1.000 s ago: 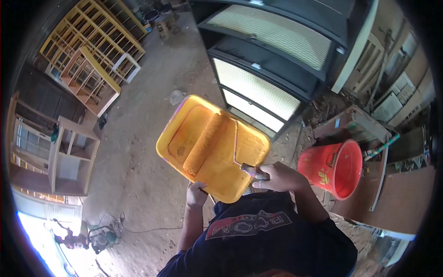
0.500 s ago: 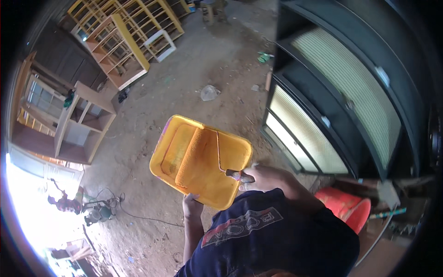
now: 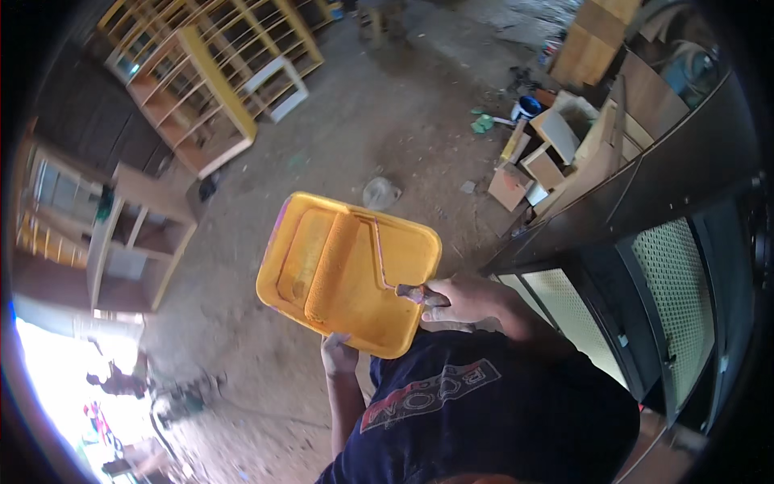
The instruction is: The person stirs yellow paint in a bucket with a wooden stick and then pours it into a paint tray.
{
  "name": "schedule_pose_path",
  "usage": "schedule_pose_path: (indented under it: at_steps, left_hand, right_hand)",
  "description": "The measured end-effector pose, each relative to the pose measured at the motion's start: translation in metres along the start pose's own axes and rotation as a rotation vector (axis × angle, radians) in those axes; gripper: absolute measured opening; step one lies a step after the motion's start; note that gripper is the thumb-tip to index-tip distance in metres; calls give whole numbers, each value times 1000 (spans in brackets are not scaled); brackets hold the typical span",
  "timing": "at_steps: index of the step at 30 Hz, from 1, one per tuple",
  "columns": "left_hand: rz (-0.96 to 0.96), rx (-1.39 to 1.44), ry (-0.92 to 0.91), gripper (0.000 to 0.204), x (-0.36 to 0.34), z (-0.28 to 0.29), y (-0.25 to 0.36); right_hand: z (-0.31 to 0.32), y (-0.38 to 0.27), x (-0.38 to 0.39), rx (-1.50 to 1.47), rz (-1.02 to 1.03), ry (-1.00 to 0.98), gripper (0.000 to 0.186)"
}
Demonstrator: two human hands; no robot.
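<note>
yellow paint tray (image 3: 348,274) sits gripped underneath by the left hand (image 3: 339,355); beside its near edge, the right hand (image 3: 461,300) clasps a roller handle (image 3: 413,294).

A dusty bare dirt floor (image 3: 347,121) fills the middle of the workshop. Along the far left stand yellow-painted wooden shelf frames (image 3: 218,73), and nearer, an unpainted wooden shelving unit (image 3: 141,234). On the right rises a black cabinet (image 3: 645,266) with pale mesh door panels. Beyond it lies a heap of wood offcuts and small boxes (image 3: 548,153), with what may be a blue paint can (image 3: 528,106) among them. Bright daylight floods in at the lower left doorway (image 3: 56,379).
</note>
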State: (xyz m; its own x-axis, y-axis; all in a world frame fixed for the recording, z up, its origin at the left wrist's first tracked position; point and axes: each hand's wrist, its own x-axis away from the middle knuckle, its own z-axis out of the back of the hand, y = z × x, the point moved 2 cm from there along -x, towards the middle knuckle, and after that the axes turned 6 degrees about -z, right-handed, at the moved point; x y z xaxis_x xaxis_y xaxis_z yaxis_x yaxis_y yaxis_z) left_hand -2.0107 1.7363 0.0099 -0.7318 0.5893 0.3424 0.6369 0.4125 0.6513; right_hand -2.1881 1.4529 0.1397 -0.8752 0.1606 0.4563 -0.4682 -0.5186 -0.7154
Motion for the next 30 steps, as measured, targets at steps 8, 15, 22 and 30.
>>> schedule_pose_path:
  at_steps: [8,15,22,30]
  left_hand:
    - [173,-88,-163,79,-227,-93,82]
    - [329,-201,-340,83,-384,-184,103]
    - [393,-303,-393,85,-534,-259,72]
    - [409,-221,-341,88,-686,-368,94]
  right_hand:
    - [112,-36,-109,-181,-124,222,53]
    - [192,-30,-164,-310,-237,367,58]
    - [299,25,-251,-408,-308,456,46]
    - [479,48,-374,-356,-278,343,54]
